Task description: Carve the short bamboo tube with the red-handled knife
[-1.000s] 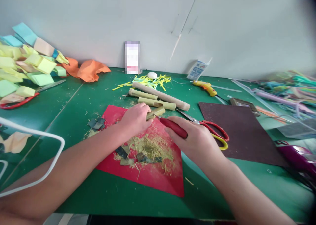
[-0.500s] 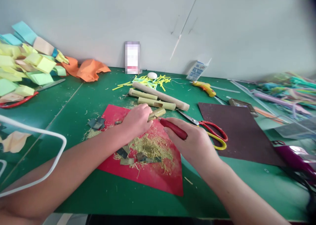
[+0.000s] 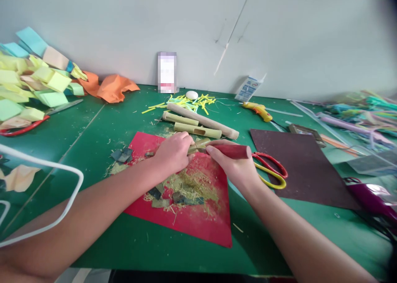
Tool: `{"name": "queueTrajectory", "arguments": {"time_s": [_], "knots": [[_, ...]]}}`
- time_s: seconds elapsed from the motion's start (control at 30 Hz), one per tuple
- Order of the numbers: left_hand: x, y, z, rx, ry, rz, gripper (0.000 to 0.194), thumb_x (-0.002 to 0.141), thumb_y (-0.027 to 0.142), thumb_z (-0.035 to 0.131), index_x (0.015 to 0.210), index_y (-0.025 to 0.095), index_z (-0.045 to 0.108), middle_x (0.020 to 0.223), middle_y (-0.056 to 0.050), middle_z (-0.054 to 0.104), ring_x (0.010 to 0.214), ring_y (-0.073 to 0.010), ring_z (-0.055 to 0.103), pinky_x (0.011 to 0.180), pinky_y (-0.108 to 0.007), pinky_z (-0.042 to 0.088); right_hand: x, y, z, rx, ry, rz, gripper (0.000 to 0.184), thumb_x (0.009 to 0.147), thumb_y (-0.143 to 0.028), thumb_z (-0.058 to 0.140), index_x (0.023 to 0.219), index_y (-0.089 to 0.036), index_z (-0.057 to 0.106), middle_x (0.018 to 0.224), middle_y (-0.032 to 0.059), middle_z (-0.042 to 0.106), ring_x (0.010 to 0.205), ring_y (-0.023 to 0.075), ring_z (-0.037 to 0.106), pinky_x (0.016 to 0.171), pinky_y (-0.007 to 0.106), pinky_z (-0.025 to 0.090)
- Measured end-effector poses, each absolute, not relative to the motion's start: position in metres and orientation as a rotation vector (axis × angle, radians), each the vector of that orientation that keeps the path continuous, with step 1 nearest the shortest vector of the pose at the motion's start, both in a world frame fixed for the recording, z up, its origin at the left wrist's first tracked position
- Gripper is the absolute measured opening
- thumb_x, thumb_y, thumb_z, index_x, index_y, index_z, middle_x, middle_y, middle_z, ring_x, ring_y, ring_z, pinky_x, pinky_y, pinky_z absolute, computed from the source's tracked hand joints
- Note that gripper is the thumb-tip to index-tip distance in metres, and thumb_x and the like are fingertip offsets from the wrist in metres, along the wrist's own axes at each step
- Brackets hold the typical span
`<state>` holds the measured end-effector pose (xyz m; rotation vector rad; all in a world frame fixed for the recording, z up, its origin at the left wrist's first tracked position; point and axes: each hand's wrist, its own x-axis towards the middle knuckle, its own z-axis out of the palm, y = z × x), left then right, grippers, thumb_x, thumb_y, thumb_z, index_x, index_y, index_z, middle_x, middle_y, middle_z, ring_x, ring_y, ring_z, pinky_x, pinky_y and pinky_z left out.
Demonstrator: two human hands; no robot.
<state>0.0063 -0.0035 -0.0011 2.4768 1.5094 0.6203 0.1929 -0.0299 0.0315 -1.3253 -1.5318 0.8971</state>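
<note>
My left hand is closed round a short bamboo piece and holds it over the red sheet. My right hand grips a red-handled knife whose blade end meets the bamboo piece. The handle lies nearly level, pointing right. A heap of pale bamboo shavings and a few dark scraps lie on the red sheet below both hands.
Longer bamboo sticks lie behind the hands. Red and yellow scissors rest beside a dark brown sheet. A yellow glue gun, folded coloured papers, orange paper and a white wire frame surround the green table.
My right hand has turned the knife handle from a slant to nearly level and shifted slightly toward the bamboo piece. My left hand stays where it was.
</note>
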Motion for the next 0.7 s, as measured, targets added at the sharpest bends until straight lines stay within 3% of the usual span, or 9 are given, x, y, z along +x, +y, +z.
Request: {"name": "queueTrajectory", "arguments": {"time_s": [0.23, 0.4, 0.57, 0.7], "knots": [[0.006, -0.005, 0.003, 2.433, 1.549, 0.611, 0.015, 0.083, 0.026, 0.067, 0.094, 0.017, 0.065, 0.098, -0.009, 0.065, 0.093, -0.0248, 0.063, 0.076, -0.037, 0.052, 0.183, 0.001, 0.039, -1.392, -1.761, 0.880, 0.022, 0.072, -0.038, 0.071, 0.069, -0.017, 0.068, 0.065, 0.0020, 0.065, 0.063, 0.0159, 0.056, 0.058, 0.031, 0.045], [0.007, -0.004, 0.002, 2.399, 1.538, 0.628, 0.021, 0.081, 0.027, 0.070, 0.099, 0.017, 0.066, 0.101, -0.009, 0.067, 0.097, -0.0259, 0.063, 0.082, -0.040, 0.053, 0.181, 0.020, 0.048, -1.418, -1.679, 0.917, 0.016, 0.070, -0.029, 0.067, 0.061, -0.017, 0.064, 0.057, -0.0003, 0.056, 0.056, 0.0127, 0.049, 0.053, 0.029, 0.039], [0.005, -0.002, 0.002, 2.426, 1.521, 0.632, 0.018, 0.082, 0.027, 0.070, 0.096, 0.017, 0.067, 0.097, -0.009, 0.068, 0.096, -0.0254, 0.064, 0.081, -0.039, 0.053, 0.192, 0.026, 0.047, -1.258, -1.361, 0.996, 0.019, 0.072, -0.035, 0.071, 0.070, -0.016, 0.066, 0.055, -0.0026, 0.051, 0.048, 0.0095, 0.041, 0.045, 0.027, 0.030], [0.003, -0.001, 0.007, 2.490, 1.434, 0.660, 0.023, 0.082, 0.024, 0.072, 0.103, 0.017, 0.068, 0.101, -0.008, 0.070, 0.101, -0.0256, 0.064, 0.085, -0.039, 0.052, 0.200, 0.021, 0.047, -1.183, -1.401, 1.035, 0.016, 0.070, -0.026, 0.072, 0.082, -0.017, 0.069, 0.056, -0.0037, 0.054, 0.052, 0.0106, 0.047, 0.052, 0.027, 0.038]]}}
